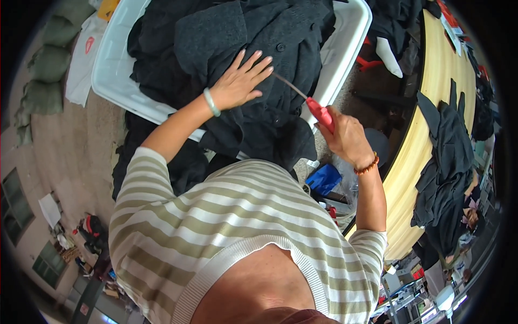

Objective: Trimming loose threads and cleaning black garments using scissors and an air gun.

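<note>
A dark charcoal coat (216,38) with buttons lies heaped in a white plastic tub (116,56), and part of it hangs over the near rim. My left hand (240,81) rests on the coat, fingers spread and palm down, holding nothing. To its right, my right hand (345,135) is closed round the red handle of a tool with a long thin metal shaft (321,115). The shaft points up and left over the coat, its tip near my left fingers. Whether the tip touches the cloth I cannot tell, nor the tool's exact kind.
On the right curves a pale wood-topped table (399,200) with dark garments (450,156) draped over it. Below my right hand is a blue object (324,179). At far left stand green sacks (48,70) and a white bag (85,56). More dark cloth (143,156) hangs below the tub.
</note>
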Motion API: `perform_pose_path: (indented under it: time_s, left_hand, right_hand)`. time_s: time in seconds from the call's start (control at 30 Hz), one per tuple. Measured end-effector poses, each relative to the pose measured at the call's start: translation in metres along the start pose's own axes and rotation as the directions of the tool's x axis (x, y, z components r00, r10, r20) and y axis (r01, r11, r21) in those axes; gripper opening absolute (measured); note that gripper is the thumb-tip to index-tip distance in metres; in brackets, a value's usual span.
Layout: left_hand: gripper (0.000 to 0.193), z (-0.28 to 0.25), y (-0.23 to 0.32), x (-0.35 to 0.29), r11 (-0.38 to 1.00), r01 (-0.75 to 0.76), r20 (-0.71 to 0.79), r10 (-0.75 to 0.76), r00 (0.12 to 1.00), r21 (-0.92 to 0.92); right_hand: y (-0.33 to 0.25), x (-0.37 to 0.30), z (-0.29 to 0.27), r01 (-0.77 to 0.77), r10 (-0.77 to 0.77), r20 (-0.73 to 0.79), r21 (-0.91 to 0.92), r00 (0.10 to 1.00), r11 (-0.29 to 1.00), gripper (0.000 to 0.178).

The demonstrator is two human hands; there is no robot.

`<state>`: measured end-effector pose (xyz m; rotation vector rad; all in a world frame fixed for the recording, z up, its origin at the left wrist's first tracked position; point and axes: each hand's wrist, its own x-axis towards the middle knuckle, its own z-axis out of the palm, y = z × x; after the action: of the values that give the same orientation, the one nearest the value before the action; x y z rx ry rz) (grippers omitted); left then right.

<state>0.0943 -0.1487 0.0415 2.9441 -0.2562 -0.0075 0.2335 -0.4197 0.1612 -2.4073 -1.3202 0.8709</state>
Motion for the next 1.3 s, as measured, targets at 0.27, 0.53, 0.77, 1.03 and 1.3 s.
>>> perform_pose_path:
  time_s: [0.27, 0.53, 0.77, 1.03, 1.3]
  left_hand:
    - [0.069, 0.027, 0.041, -0.107, 0.958, 0.190, 0.030, -0.188, 0.982, -0.215]
    - [0.057, 0.061, 0.066, -0.151, 0.457, 0.549, 0.018, -0.756, 0.654, -0.700]
    - [0.025, 0.064, 0.063, -0.144, 0.464, 0.402, -0.169, -0.794, 0.584, -0.789]
    - [0.057, 0.079, 0.071, -0.142, 0.044, 0.311, 0.094, -0.906, 0.413, -0.949]
    - [0.084, 0.068, 0.079, -0.141, 0.165, 0.718, 0.274, -0.849, 0.452, -0.676]
  right_hand:
    - [-0.036, -0.012, 0.056, 0.203, -0.190, 0.211, -0.045, 0.959, 0.978, 0.030]
    - [-0.039, -0.014, 0.057, 0.274, -0.223, 0.251, -0.187, 0.942, 0.943, 0.030]
    - [-0.047, -0.028, 0.058, 0.252, -0.214, 0.221, -0.160, 0.952, 0.954, 0.029]
    - [-0.032, -0.047, 0.079, 0.288, -0.270, 0.124, -0.170, 0.955, 0.942, 0.023]
    - [0.008, -0.068, 0.105, 0.210, -0.207, 0.035, -0.163, 0.978, 0.964, 0.024]
